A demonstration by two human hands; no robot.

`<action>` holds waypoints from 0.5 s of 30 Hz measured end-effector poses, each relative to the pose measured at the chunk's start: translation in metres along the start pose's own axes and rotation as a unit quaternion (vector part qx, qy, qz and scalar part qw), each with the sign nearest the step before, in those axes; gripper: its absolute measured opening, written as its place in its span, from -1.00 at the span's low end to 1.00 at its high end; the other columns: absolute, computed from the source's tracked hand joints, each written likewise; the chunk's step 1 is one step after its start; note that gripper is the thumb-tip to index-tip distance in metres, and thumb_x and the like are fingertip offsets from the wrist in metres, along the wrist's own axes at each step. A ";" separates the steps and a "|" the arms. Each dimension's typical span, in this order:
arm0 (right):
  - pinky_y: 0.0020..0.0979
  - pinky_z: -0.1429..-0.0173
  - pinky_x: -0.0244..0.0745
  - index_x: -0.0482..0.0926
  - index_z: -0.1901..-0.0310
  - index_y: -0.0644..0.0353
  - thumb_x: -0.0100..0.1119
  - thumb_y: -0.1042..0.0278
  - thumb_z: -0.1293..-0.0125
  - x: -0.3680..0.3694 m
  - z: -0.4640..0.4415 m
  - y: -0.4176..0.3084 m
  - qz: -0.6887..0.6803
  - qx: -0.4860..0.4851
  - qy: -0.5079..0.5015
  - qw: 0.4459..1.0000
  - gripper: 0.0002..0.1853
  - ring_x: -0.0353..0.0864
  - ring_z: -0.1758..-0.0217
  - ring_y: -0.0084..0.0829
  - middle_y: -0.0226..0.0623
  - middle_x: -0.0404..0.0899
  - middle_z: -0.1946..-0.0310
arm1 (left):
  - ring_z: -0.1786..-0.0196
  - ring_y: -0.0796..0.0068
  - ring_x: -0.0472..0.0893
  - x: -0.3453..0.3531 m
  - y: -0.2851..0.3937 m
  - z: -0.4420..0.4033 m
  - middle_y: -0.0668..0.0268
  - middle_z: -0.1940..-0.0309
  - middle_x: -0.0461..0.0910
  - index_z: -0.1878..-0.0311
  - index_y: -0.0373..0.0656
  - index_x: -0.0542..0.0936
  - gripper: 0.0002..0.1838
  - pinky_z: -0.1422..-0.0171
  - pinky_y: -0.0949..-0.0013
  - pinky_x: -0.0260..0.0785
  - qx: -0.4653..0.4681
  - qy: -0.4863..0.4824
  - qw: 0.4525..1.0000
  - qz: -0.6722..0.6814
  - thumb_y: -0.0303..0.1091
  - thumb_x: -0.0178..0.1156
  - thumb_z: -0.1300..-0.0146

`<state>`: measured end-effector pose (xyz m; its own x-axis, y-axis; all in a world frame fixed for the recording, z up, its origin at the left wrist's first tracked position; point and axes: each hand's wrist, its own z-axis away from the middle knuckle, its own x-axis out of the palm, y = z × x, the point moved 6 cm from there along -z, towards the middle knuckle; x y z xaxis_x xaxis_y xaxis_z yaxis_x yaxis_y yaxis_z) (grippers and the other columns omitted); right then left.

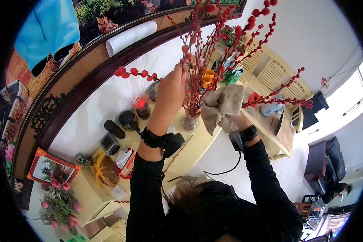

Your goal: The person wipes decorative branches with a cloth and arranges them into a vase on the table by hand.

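Note:
Many tall stems with red buds [197,76] stand in a glass vase [190,123] on the pale yellow cabinet top. My left hand [174,86] is raised at the left side of the bunch, its fingers closed round red-budded stems. To the right of the vase my right hand [237,121] is closed on a grey-beige cloth [224,105], which covers most of its fingers. The cloth hangs beside the stems. One loose stem [177,155] lies on the cabinet below the vase.
On the cabinet are a jar with a red top [142,109], a black cylinder [114,129], a yellow bag [106,169] and a framed picture [53,169]. A table with a kettle [272,105] stands right. Another person [336,191] is far off at lower right.

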<state>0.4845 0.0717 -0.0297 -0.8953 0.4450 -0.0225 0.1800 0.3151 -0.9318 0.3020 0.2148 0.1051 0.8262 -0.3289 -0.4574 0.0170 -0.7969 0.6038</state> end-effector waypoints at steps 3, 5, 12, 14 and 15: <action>-0.38 -0.16 0.15 0.24 -0.05 0.10 0.30 0.30 0.06 0.000 0.001 0.001 -0.006 0.002 0.000 1.000 -0.39 0.28 -0.02 -0.45 -0.34 0.29 0.03 | 0.39 0.06 0.52 0.004 0.004 0.000 0.03 0.50 0.49 0.07 -0.20 0.30 -0.77 0.38 0.18 0.32 0.018 0.014 1.000 -0.006 -0.42 -0.10 -0.19; -0.38 -0.16 0.14 0.24 -0.06 0.10 0.29 0.30 0.06 -0.001 0.000 0.003 -0.011 0.005 -0.002 1.000 -0.38 0.28 -0.03 -0.45 -0.34 0.29 0.03 | 0.40 0.05 0.52 0.007 0.007 -0.001 0.02 0.51 0.48 0.06 -0.20 0.29 -0.76 0.39 0.17 0.32 0.023 0.022 0.999 0.000 -0.41 -0.10 -0.20; -0.37 -0.18 0.13 0.22 -0.08 0.10 0.28 0.30 0.04 -0.003 0.001 0.007 -0.017 0.018 0.004 1.000 -0.37 0.27 -0.05 -0.44 -0.33 0.28 0.01 | 0.45 0.07 0.52 0.012 0.019 -0.002 0.05 0.55 0.49 0.08 -0.19 0.28 -0.77 0.43 0.18 0.31 0.021 0.015 0.999 0.032 -0.40 -0.08 -0.19; -0.37 -0.18 0.13 0.21 -0.08 0.10 0.28 0.30 0.04 -0.002 -0.001 0.004 -0.011 0.013 0.008 1.000 -0.37 0.27 -0.05 -0.44 -0.33 0.28 0.01 | 0.46 0.10 0.53 0.012 0.016 -0.003 0.08 0.56 0.50 0.09 -0.18 0.29 -0.78 0.44 0.20 0.31 0.006 0.021 0.999 0.039 -0.41 -0.08 -0.19; -0.37 -0.18 0.13 0.21 -0.08 0.10 0.28 0.31 0.04 -0.003 -0.001 0.003 -0.007 0.011 0.011 1.000 -0.37 0.27 -0.05 -0.44 -0.33 0.27 0.00 | 0.46 0.11 0.53 0.014 0.011 -0.002 0.09 0.57 0.50 0.09 -0.18 0.29 -0.78 0.44 0.21 0.31 -0.004 0.023 0.999 0.039 -0.41 -0.07 -0.18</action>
<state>0.4877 0.0723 -0.0316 -0.8882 0.4595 -0.0004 0.1571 0.3028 -0.9400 0.3147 0.2024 0.1072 0.8503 -0.3662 -0.3779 -0.0442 -0.7652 0.6422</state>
